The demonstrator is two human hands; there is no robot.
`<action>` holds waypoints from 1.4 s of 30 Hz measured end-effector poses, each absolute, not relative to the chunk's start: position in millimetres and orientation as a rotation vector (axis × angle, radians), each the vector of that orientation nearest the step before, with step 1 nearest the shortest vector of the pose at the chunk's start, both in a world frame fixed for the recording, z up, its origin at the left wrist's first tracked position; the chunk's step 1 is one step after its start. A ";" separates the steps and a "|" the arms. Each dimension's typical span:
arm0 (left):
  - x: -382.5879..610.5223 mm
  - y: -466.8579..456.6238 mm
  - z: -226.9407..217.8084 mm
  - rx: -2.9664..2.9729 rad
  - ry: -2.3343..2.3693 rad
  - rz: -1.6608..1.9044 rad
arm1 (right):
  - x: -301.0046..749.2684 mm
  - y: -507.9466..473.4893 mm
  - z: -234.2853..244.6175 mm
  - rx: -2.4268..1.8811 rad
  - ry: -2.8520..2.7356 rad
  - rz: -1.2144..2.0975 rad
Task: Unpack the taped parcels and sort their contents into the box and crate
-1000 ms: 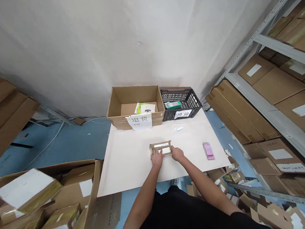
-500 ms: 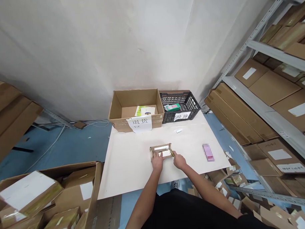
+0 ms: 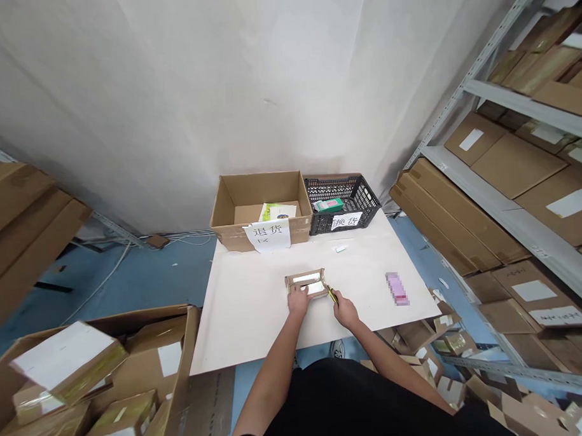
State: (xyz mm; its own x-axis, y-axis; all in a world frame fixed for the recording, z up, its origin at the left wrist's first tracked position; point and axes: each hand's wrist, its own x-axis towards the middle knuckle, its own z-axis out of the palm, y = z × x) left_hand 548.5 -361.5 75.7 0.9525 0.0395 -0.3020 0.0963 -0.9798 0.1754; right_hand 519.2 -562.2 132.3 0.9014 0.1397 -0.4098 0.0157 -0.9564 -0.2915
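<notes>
A small brown cardboard box (image 3: 315, 286) with white labels lies on the white table, near its front middle. My left hand (image 3: 298, 300) grips the near left side of this box, with its fingers over the top. In my right hand (image 3: 345, 310) is a yellow and black utility knife (image 3: 332, 296), its tip at the box's right end. Whether the blade touches the cardboard is too small to tell.
At the table's back stand an open carton (image 3: 234, 236) with booklets inside and a black crate (image 3: 370, 216) holding a green box (image 3: 329, 205). A blurred pink item (image 3: 396, 289) lies right. Parcels fill a large carton (image 3: 192, 326) on the left; shelves (image 3: 454, 164) rise at right.
My right hand has drawn back slightly toward me and to the right, and more of the knife shows. My left hand stays on the box. The view has shifted a little.
</notes>
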 end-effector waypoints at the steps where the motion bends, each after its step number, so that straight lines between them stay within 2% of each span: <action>1: 547.5 -361.2 74.4 2.918 0.108 -0.440 | 523.4 -560.4 132.9 -2.779 -0.124 0.604; 4: 542.7 -362.6 70.0 2.926 0.130 -0.421 | 541.4 -550.3 135.2 -2.797 -0.172 0.599; 13: 548.0 -366.4 66.7 2.942 0.117 -0.391 | 555.5 -516.9 132.0 -2.937 -0.199 0.906; 18: 542.2 -365.3 72.0 2.953 0.103 -0.377 | 544.1 -528.9 130.1 -2.892 -0.150 0.824; 21: 540.3 -360.6 75.0 2.951 0.074 -0.354 | 533.1 -557.1 116.7 -2.738 -0.041 0.574; 24: 543.7 -358.0 78.5 2.952 0.064 -0.372 | 518.3 -592.2 92.4 -2.469 0.302 0.349; 28: 548.5 -368.0 83.1 2.920 0.194 -0.444 | 515.9 -632.9 61.2 -1.944 0.782 0.276; 31: 546.5 -381.2 86.5 2.956 0.256 -0.466 | 539.8 -662.3 50.2 -1.761 0.779 0.289; 37: 550.3 -377.4 100.2 3.031 0.289 -0.455 | 600.9 -716.3 47.5 -2.060 0.947 0.400; 42: 564.6 -347.2 103.1 2.918 0.425 -0.399 | 599.5 -678.1 40.1 -2.109 0.684 0.481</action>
State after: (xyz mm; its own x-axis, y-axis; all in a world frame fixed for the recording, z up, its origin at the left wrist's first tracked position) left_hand 564.6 -347.2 103.1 0.9238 0.2559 -0.2849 0.3001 -0.9459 0.1236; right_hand 599.5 -678.1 40.1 0.7766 -0.2981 -0.5550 -0.6231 -0.4933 -0.6070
